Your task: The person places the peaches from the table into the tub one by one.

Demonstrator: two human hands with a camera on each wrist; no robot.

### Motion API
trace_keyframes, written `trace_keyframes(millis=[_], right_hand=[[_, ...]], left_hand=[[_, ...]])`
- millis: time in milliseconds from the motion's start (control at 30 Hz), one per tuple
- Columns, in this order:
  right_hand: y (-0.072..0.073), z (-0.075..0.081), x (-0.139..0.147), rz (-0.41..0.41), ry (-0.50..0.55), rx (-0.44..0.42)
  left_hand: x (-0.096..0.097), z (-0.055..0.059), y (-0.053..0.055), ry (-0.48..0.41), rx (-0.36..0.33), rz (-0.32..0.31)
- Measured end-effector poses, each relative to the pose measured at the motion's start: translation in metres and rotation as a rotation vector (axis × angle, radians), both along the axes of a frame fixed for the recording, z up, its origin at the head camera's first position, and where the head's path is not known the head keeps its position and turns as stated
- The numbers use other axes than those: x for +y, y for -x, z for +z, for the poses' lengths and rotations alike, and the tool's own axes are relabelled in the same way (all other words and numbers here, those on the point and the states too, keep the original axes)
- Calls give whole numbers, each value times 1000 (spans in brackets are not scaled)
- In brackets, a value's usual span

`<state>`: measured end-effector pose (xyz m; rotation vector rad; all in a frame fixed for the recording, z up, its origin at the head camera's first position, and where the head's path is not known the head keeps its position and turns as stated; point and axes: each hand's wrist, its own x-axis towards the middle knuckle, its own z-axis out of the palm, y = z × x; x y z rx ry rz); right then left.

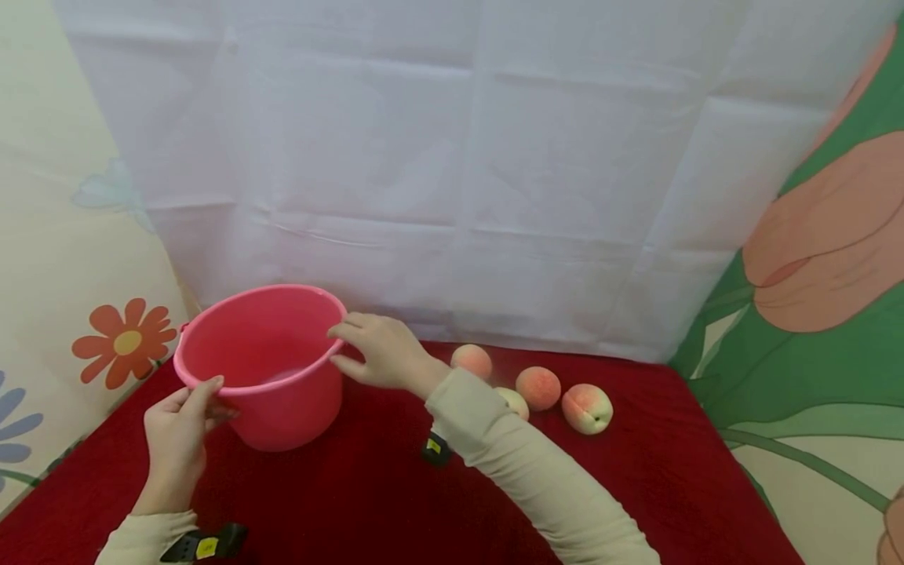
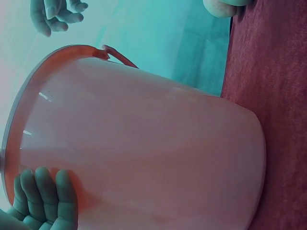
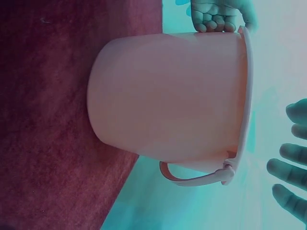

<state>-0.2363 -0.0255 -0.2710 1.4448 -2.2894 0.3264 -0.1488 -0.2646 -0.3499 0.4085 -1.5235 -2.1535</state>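
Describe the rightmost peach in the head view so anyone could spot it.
On the red cloth, look right of the pink bucket to the peaches. The rightmost peach lies farthest from the bucket; unlike its neighbours, its pale end shows a dark spot.

The bucket (image 1: 289, 416) stands on the cloth (image 1: 367, 494) between my left hand (image 1: 176, 439) and right hand (image 1: 384, 353); 4 peaches (image 1: 538, 388) lie to its right, a sheet (image 1: 459, 157) behind.

We lose part of the pale peach (image 1: 515, 400) behind the right sleeve (image 1: 526, 463); most of the inner floor of the bucket (image 1: 293, 416) hides behind its near wall; we find the yellow tag (image 1: 207, 548) too small to read; the right wrist view's edge crops the right hand (image 1: 381, 351).
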Motion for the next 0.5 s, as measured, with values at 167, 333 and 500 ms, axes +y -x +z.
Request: trace_keyframes(millis=[167,333,500], right_hand=[[0,-4,5,7,6,-2],[1,-9,13,9,6,27],[2,-15,21,38,5,53]], left_hand=[[0,0,0,4,-2,3],[0,0,0,5,-1,1],[0,0,0,-6,6,2]])
